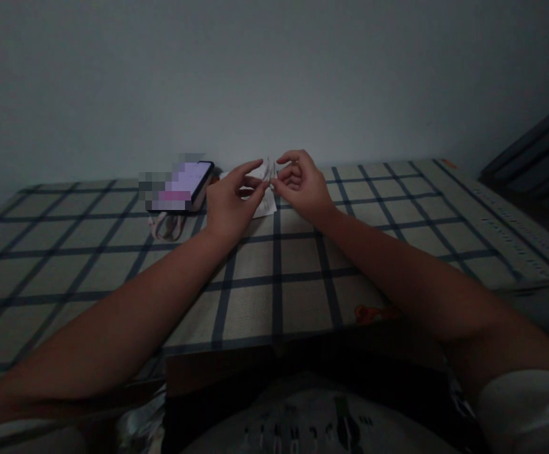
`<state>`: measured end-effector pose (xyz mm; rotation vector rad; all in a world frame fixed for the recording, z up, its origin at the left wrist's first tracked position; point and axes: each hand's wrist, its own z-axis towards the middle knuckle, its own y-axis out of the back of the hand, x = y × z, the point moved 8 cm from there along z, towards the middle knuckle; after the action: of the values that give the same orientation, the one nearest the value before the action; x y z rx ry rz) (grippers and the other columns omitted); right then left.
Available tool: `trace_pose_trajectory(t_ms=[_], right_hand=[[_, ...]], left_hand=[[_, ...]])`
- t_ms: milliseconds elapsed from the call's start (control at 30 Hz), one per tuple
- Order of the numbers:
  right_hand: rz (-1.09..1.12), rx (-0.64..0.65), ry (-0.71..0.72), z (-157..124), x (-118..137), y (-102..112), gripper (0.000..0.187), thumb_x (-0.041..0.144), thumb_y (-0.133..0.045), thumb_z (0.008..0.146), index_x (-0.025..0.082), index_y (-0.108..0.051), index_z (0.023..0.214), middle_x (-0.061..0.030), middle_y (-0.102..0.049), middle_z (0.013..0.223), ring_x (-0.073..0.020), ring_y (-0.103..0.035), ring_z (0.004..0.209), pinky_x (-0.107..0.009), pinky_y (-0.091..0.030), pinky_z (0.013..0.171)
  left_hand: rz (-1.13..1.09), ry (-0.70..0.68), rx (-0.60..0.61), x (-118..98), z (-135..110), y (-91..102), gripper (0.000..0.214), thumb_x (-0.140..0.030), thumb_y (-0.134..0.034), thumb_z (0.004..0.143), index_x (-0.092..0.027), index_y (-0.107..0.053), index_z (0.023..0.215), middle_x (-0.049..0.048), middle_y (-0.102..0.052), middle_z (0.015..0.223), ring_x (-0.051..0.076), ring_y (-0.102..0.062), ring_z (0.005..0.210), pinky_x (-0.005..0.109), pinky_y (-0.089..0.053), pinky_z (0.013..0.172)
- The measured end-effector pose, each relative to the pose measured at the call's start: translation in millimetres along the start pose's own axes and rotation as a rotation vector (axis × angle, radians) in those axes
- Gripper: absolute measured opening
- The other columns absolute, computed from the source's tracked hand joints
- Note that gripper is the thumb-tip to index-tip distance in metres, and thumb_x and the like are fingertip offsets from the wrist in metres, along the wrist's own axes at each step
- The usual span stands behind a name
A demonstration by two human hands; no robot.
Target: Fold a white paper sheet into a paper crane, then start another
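Both my hands meet over the far middle of the table. Between their fingertips is a small, thin, pale piece (pixel 268 169), too dim to tell its kind; it looks like folded paper or clear film. My left hand (pixel 235 197) pinches its lower left side, with the index finger stretched above the thumb. My right hand (pixel 301 183) pinches from the other side, thumb low, index finger raised and the other fingers curled. Under and behind my left hand lies a white sheet of paper (pixel 265 207), partly hidden by the hand.
A phone (pixel 199 180) with a lit, partly blurred screen rests tilted left of my hands. A pale cable (pixel 168 228) coils in front of it. The checked tablecloth (pixel 303 258) covers the table, which ends at a plain wall (pixel 274 75). Dark slats (pixel 534 151) stand at right.
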<state>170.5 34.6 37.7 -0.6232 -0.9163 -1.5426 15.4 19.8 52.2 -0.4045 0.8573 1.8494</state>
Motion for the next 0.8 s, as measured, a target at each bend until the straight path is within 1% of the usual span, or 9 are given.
trace_pose_trajectory(t_ms=[100, 200, 267, 333, 400, 500, 567, 667, 800], right_hand=[[-0.001, 0.001, -0.008, 0.0, -0.6, 0.2, 0.048, 0.028, -0.07, 0.084, 0.026, -0.053, 0.128, -0.0002, -0.064, 0.093, -0.0133, -0.064, 0.082, -0.026, -0.055, 0.079], [-0.003, -0.014, 0.025, 1.8, 1.0, 5.3, 0.05, 0.032, -0.07, 0.085, 0.027, -0.051, 0.132, -0.0019, -0.066, 0.099, -0.0144, -0.064, 0.086, -0.028, -0.055, 0.082], [-0.033, -0.021, 0.056, 2.8, 4.1, 9.9, 0.048, 0.034, -0.069, 0.086, 0.027, -0.053, 0.13, -0.0022, -0.066, 0.1, -0.0155, -0.064, 0.09, -0.029, -0.055, 0.083], [-0.098, 0.002, 0.085, 3.0, 8.4, 11.7, 0.042, 0.035, -0.068, 0.086, 0.027, -0.056, 0.126, -0.0017, -0.065, 0.098, -0.0168, -0.064, 0.092, -0.03, -0.054, 0.085], [-0.177, 0.052, 0.122, 2.3, 13.8, 9.8, 0.034, 0.032, -0.065, 0.088, 0.026, -0.058, 0.121, -0.0014, -0.064, 0.096, -0.0178, -0.064, 0.094, -0.032, -0.053, 0.088], [-0.293, 0.131, 0.194, 0.6, 21.7, 3.1, 0.025, 0.027, -0.061, 0.09, 0.024, -0.06, 0.115, -0.0026, -0.064, 0.099, -0.0186, -0.064, 0.094, -0.033, -0.051, 0.091], [-0.358, 0.155, 0.236, 0.1, 25.2, -0.3, 0.021, 0.023, -0.059, 0.091, 0.023, -0.06, 0.112, -0.0038, -0.064, 0.1, -0.019, -0.063, 0.094, -0.033, -0.05, 0.09], [-0.417, 0.152, 0.271, 1.1, 28.0, -1.4, 0.014, 0.021, -0.06, 0.091, 0.022, -0.06, 0.105, -0.0047, -0.063, 0.097, -0.0198, -0.06, 0.093, -0.033, -0.048, 0.089], [-0.387, 0.143, 0.245, 2.9, 25.6, -0.6, 0.009, 0.026, -0.066, 0.089, 0.022, -0.06, 0.093, -0.0032, -0.061, 0.09, -0.0186, -0.058, 0.088, -0.032, -0.048, 0.086]], left_hand=[[-0.018, 0.029, -0.018, 4.5, -0.9, -0.2, 0.042, -0.033, -0.074, 0.085, -0.024, -0.067, 0.125, 0.0053, -0.077, 0.103, 0.018, -0.074, 0.092, 0.027, -0.06, 0.084], [-0.078, 0.039, -0.012, 6.2, -2.6, -4.4, 0.044, -0.034, -0.076, 0.083, -0.025, -0.066, 0.125, 0.0062, -0.077, 0.105, 0.02, -0.075, 0.097, 0.03, -0.06, 0.086], [-0.146, 0.07, -0.011, 8.9, -2.9, -7.7, 0.049, -0.038, -0.078, 0.082, -0.025, -0.065, 0.127, 0.0067, -0.077, 0.103, 0.021, -0.076, 0.097, 0.031, -0.061, 0.085], [-0.219, 0.138, -0.014, 14.6, -2.3, -10.2, 0.047, -0.044, -0.074, 0.085, -0.023, -0.065, 0.125, 0.0068, -0.077, 0.097, 0.021, -0.076, 0.093, 0.031, -0.063, 0.08], [-0.278, 0.202, -0.007, 19.7, -1.0, -11.9, 0.04, -0.051, -0.068, 0.088, -0.02, -0.069, 0.114, 0.0065, -0.076, 0.089, 0.02, -0.076, 0.086, 0.03, -0.063, 0.075], [-0.287, 0.215, -0.006, 21.7, 1.8, -10.0, 0.038, -0.055, -0.067, 0.087, -0.018, -0.071, 0.092, 0.0057, -0.075, 0.082, 0.018, -0.075, 0.078, 0.029, -0.063, 0.073], [-0.274, 0.199, -0.018, 22.7, 2.9, -7.8, 0.035, -0.053, -0.069, 0.086, -0.018, -0.071, 0.087, 0.0048, -0.075, 0.08, 0.016, -0.074, 0.074, 0.028, -0.063, 0.073], [-0.284, 0.193, -0.018, 27.5, 3.1, -8.5, 0.029, -0.047, -0.071, 0.085, -0.019, -0.07, 0.092, 0.0039, -0.075, 0.077, 0.016, -0.074, 0.073, 0.027, -0.062, 0.07], [-0.231, 0.175, -0.019, 33.0, 2.4, -9.0, 0.022, -0.04, -0.071, 0.085, -0.02, -0.07, 0.094, 0.0022, -0.074, 0.075, 0.015, -0.074, 0.071, 0.025, -0.06, 0.067]])
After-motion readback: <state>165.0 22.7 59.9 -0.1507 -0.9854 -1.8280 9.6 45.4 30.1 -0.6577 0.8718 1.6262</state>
